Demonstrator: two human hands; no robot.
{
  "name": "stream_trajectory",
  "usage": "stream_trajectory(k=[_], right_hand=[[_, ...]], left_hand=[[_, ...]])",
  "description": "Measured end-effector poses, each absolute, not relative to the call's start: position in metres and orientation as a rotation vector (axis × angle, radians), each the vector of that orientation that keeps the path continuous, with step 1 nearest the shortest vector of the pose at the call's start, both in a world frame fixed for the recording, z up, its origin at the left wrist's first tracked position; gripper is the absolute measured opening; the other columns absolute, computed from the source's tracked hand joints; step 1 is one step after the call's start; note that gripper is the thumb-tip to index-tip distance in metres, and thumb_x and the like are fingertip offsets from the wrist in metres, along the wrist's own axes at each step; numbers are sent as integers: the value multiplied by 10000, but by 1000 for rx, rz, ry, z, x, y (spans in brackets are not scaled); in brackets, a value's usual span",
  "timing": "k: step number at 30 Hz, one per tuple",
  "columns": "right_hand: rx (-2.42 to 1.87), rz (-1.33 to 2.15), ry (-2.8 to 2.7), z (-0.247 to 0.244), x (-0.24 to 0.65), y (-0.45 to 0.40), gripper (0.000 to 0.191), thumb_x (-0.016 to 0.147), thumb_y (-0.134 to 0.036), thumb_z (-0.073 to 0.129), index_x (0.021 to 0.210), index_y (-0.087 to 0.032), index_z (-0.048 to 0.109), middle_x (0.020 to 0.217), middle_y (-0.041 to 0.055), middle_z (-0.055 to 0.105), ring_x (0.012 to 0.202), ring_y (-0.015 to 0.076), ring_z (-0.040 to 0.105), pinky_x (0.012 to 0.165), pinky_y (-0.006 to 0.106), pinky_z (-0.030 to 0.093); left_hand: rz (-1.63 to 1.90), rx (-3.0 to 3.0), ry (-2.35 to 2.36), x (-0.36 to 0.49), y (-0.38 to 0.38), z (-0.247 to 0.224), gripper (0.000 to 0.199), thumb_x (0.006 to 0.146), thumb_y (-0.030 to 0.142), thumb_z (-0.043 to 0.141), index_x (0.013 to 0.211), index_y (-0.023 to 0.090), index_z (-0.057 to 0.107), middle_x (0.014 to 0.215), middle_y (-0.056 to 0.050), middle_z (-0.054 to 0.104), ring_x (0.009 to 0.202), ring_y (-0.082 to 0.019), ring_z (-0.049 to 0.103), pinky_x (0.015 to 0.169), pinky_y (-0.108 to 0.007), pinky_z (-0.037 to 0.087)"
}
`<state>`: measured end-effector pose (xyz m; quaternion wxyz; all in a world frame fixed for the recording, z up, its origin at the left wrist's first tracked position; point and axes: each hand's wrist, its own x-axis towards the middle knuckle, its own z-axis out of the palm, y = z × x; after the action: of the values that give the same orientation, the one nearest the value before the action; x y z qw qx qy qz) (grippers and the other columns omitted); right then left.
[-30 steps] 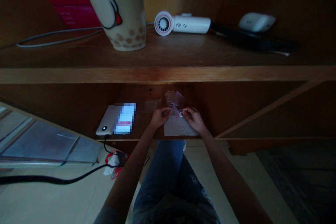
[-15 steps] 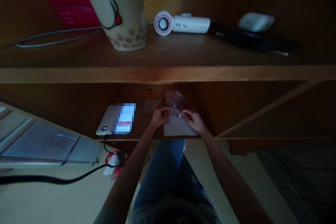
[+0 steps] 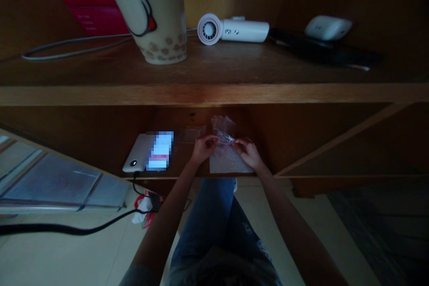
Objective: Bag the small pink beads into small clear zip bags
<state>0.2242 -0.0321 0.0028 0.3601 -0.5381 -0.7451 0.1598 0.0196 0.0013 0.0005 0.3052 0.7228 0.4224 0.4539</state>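
Observation:
My left hand (image 3: pixel 203 149) and my right hand (image 3: pixel 246 152) meet over a low wooden shelf, pinching a small clear plastic bag (image 3: pixel 224 138) between them. What the bag contains is too small to make out. Just beyond it, a loose bunch of clear plastic (image 3: pixel 221 123) rises above my fingers. Below my right hand lies a whitish translucent sheet (image 3: pixel 229 161). Left of my left hand is a flat clear plastic packet (image 3: pixel 191 134). Further left, a lit phone (image 3: pixel 160 150) rests on a white power bank (image 3: pixel 134 154).
A tall bubble-tea cup (image 3: pixel 157 13), a white hair dryer (image 3: pixel 233 30), and a white case (image 3: pixel 327 27) stand on the upper wooden shelf. A black cable (image 3: pixel 67 229) runs from the power bank across the floor, near a crumpled red-and-white wrapper (image 3: pixel 144 208).
Both hands have shifted slightly, and the clear plastic between my fingers has bunched a little tighter.

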Motion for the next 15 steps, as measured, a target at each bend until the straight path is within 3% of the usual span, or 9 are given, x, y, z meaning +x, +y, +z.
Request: stream_trajectory(k=[9, 15], right_hand=[[-1398, 482, -1831, 0, 226, -33, 214, 855, -353, 452, 856, -226, 625, 867, 37, 650, 849, 195, 577, 780, 331, 426], [-1411, 513, -1812, 5, 225, -36, 299, 872, -410, 414, 790, -215, 626, 817, 37, 649, 807, 188, 585, 754, 311, 431]], left_hand=[[1098, 1811, 1044, 22, -1, 0, 232, 728, 309, 632, 912, 166, 636, 706, -3, 671, 513, -84, 588, 468, -175, 469], [1091, 1863, 1069, 21, -1, 0, 219, 722, 306, 643, 897, 173, 637, 667, 12, 663, 487, -72, 573, 466, -162, 459]])
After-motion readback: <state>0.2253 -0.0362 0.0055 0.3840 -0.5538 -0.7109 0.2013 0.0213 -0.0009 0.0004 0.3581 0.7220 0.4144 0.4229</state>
